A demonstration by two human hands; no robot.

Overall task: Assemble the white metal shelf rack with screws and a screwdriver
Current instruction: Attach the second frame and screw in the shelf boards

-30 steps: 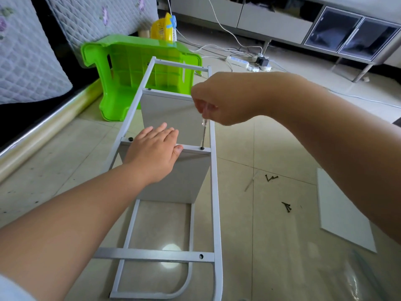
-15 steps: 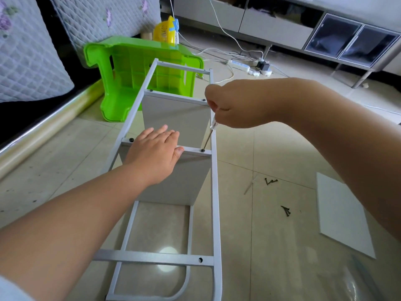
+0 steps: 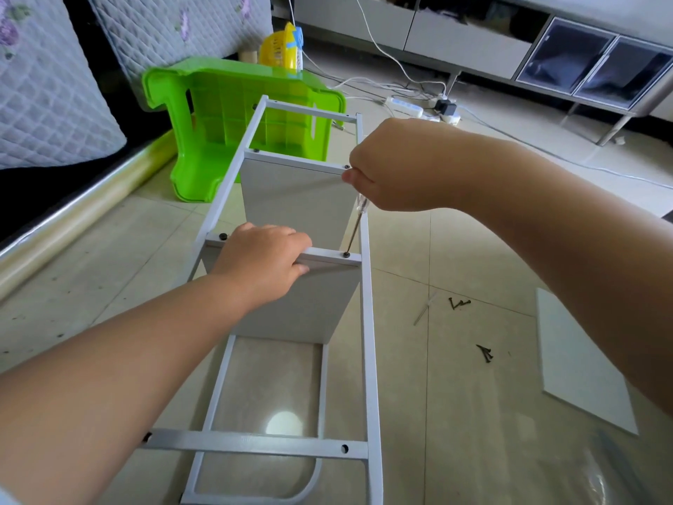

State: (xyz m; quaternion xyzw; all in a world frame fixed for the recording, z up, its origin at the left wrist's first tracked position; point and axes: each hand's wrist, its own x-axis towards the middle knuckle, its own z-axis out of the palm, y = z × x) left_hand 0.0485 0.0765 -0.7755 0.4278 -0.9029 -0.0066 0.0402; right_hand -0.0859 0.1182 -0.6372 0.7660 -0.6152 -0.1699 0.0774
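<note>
Floor (image 3: 455, 395); screwdriver (image 3: 355, 227) handle fist-hidden.

Left hand (image 3: 264, 264), flat on the middle crossbar (image 3: 327, 257) with fingers straight a second ago, is now curling its fingers over the bar's far edge and gripping it.

Right hand (image 3: 397, 169) is shifting up and to the right, away from the left hand; it is holding the screwdriver (image 3: 355, 227) higher along the right rail (image 3: 368, 322).

Screwdriver, near upright a second ago, is now leaning, handle tipped toward the right rail, more of the shaft showing below the fist. Tip is sitting in the screw (image 3: 346, 254) at the crossbar's right end.

Knuckles of the right hand are now lying beside the upper panel's screw (image 3: 347, 166).
</note>
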